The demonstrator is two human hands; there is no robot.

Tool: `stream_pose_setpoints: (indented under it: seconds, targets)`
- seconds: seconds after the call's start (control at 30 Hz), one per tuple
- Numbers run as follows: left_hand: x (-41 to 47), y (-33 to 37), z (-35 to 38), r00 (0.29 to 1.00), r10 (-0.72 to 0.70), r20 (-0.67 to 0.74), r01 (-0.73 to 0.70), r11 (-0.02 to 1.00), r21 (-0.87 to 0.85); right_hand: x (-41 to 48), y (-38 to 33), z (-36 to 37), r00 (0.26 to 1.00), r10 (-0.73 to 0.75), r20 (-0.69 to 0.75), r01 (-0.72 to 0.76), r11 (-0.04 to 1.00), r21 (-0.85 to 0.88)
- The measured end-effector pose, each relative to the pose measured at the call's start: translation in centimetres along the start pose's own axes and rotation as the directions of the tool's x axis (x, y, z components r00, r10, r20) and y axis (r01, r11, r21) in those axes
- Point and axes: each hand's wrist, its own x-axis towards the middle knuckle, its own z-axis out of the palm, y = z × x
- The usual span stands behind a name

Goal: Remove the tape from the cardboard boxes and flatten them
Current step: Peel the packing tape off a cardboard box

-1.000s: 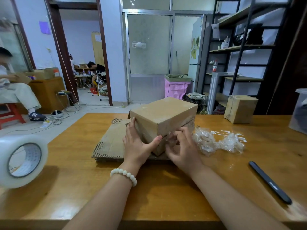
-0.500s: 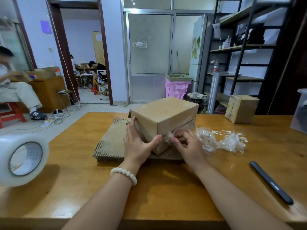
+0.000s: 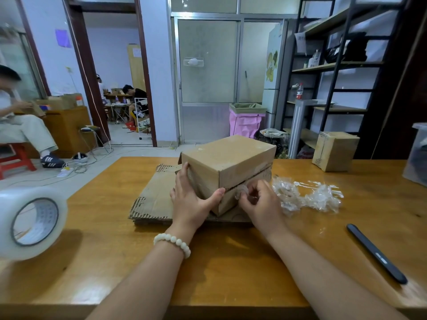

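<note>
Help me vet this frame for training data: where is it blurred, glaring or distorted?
Head view: the tape roll at the left edge is soft and stretched; the shelf uprights lean, wide-angle bowing; pale glare lies on the table by the pen; the box, the left hand and the right hand pinching the tape are sharp.

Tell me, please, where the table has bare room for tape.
Bare wood lies between the tape roll and the flattened cardboard, and near the front edge left of the black pen. Crumpled tape crowds the wood right of the box.
</note>
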Motion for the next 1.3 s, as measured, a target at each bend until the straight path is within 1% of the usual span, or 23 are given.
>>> stream_pose_setpoints:
  seconds: [0.07,0.17,0.23,0.27,0.3,0.37,0.4,0.47,0.57,0.7,0.77,0.8,0.93,1.17,1.3]
  targets:
    - [0.0,0.0,0.0,1.0,0.006,-0.001,-0.006,1.0,0.003,-0.2,-0.4,0.2,0.998,-0.048,-0.028,0.048,0.999,0.002]
    - [0.0,0.0,0.1,1.0,0.005,-0.01,-0.005,1.0,0.007,-0.3,-0.6,0.6,0.972,-0.217,-0.095,0.212,0.976,-0.057]
    - [0.1,0.0,0.1,1.0,-0.006,-0.009,0.006,1.0,0.005,-0.4,-0.3,0.5,0.955,-0.284,-0.082,0.281,0.958,-0.051]
    - [0.1,-0.1,0.2,1.0,-0.011,-0.013,0.011,1.0,0.0,-0.5,-0.2,0.3,0.955,-0.291,-0.062,0.291,0.957,-0.013]
    - [0.2,-0.1,0.1,1.0,-0.017,-0.021,0.017,1.0,-0.008,-0.6,-0.3,0.0,0.966,-0.257,-0.035,0.259,0.965,0.052]
    - [0.3,-0.2,0.0,0.999,-0.036,-0.035,0.035,0.999,-0.028,-0.7,-0.5,-0.7,0.993,-0.122,0.005,0.118,0.973,0.197]
    - [0.3,-0.1,0.0,0.999,-0.04,-0.034,0.039,0.999,-0.032,-0.5,-0.7,-0.9,0.998,-0.065,-0.001,0.064,0.971,0.232]
    - [0.2,0.0,0.0,0.999,-0.024,-0.027,0.023,1.0,-0.017,-0.1,-0.6,-1.2,1.0,0.02,0.015,-0.023,0.969,0.247]
    - [0.1,0.1,0.0,0.999,-0.014,-0.034,0.014,1.0,-0.003,0.3,-0.4,-1.4,0.991,0.077,0.105,-0.1,0.967,0.235]
    - [0.1,0.0,0.0,0.999,-0.026,-0.032,0.026,1.0,-0.004,0.3,-0.2,-1.7,0.971,0.101,0.219,-0.167,0.936,0.311]
    - [0.1,0.0,-0.1,0.999,-0.025,-0.031,0.025,1.0,-0.005,0.3,-0.1,-1.7,0.969,0.089,0.229,-0.155,0.944,0.293]
    - [0.1,0.0,-0.1,0.999,-0.018,-0.03,0.018,1.0,-0.006,0.2,-0.1,-1.6,0.975,0.074,0.209,-0.128,0.956,0.263]
    - [0.0,0.0,-0.2,1.0,0.007,-0.018,-0.008,1.0,-0.011,0.4,0.6,-1.1,0.995,-0.043,0.093,0.035,0.996,0.087]
    - [0.0,0.1,-0.4,1.0,0.021,0.009,-0.021,1.0,-0.014,-0.1,0.4,-1.2,0.99,-0.128,0.055,0.12,0.985,0.128]
    - [-0.1,0.0,-0.6,0.995,0.078,0.061,-0.077,0.997,-0.024,-0.3,0.2,-0.9,0.992,-0.114,0.047,0.109,0.989,0.101]
